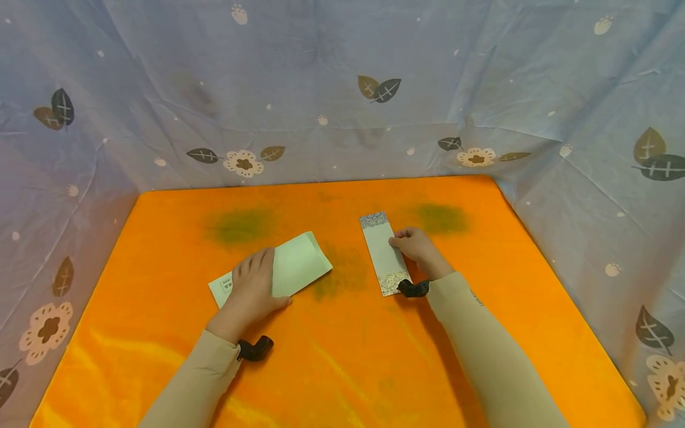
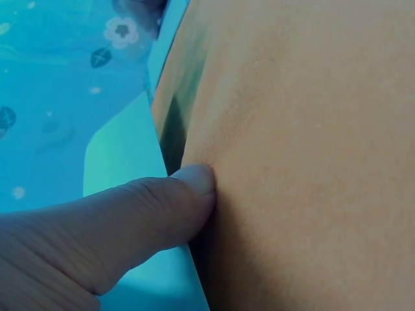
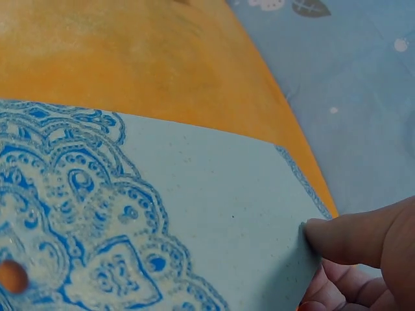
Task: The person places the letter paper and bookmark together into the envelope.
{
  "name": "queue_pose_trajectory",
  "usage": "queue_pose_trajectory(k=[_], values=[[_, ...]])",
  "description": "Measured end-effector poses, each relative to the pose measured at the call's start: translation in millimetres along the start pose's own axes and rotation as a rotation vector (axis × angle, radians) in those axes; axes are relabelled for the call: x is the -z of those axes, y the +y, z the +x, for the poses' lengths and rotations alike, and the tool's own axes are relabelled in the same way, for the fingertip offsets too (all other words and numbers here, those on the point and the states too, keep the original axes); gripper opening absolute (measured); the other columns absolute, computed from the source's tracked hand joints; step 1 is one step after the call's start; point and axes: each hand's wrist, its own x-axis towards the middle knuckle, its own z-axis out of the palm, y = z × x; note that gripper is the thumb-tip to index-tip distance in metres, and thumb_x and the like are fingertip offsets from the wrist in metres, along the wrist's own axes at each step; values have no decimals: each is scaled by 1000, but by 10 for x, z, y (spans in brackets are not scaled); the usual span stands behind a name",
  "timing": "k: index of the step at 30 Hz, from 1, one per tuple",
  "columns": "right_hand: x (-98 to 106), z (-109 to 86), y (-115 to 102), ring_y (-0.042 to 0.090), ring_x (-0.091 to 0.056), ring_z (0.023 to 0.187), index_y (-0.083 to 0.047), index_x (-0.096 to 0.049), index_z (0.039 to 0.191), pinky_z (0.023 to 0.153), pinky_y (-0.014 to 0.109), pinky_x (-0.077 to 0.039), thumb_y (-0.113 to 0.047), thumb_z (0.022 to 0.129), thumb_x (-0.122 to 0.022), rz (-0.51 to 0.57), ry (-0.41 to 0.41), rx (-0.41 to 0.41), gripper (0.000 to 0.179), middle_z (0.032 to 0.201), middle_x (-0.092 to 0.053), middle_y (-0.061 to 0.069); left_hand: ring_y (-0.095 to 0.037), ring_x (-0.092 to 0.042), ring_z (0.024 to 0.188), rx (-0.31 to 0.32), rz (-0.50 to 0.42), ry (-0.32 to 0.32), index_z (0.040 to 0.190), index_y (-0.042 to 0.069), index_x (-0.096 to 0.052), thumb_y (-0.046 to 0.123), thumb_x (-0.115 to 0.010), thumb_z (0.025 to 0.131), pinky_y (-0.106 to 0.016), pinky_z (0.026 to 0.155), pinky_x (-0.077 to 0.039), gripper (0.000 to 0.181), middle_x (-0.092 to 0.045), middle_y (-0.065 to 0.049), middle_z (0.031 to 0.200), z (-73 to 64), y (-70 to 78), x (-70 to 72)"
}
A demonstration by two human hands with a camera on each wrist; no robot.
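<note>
In the head view my left hand [image 1: 251, 288] spans a pale green envelope [image 1: 299, 261] lying aslant on the left of the table. Its fingers lie across the envelope, and the thumb reaches the near edge, also seen in the left wrist view. My right hand [image 1: 420, 249] pinches the right edge of a long white bookmark [image 1: 383, 246] between thumb and fingers. Blue lace print covers both ends of the bookmark, and the right wrist view shows a small round hole [image 3: 13, 277] near one end. Part of the envelope is hidden under my left hand.
An orange cloth [image 1: 342, 356] with dark greenish patches covers the table. Grey-blue curtains [image 1: 321, 89] with leaves and flowers hang behind it and at both sides. A black wrist device [image 1: 255, 349] sits at the left cuff, another [image 1: 414, 289] at the right.
</note>
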Motion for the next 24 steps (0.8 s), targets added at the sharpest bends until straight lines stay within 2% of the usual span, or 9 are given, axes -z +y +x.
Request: queue_pose_trajectory(k=[4,13,19,24], values=[[-6,-15,-2,32,-47,114,-9,-49,131,98,51,-40,-32,99,-56,4,-5,-18,41,135,-45,13,-46,-19,135,3,4,2,152,-2,-17,44,-84,72,-61,106,-15,114,-23,-25,152,-13,-12,-9],[17,21,-15,30,-48,106,-3,-50,129,91,43,-42,-28,99,-56,-22,-20,-2,39,128,-48,17,-46,-18,136,13,0,7,152,-1,-17,44,-83,73,-61,107,-14,113,-23,-24,152,-26,-9,-18],[125,14,-2,28,-53,97,1,-53,128,84,37,-46,-23,100,-55,-54,-21,47,38,118,-54,17,-46,-19,135,15,-5,12,152,-1,-17,45,-83,73,-61,106,-15,113,-23,-25,151,-33,-4,-33],[248,-37,6,28,-55,93,2,-53,125,84,38,-48,-23,100,-55,-24,-75,70,36,112,-55,17,-46,-19,135,21,-9,16,152,0,-17,46,-83,73,-60,107,-14,113,-23,-24,152,-38,14,-24]])
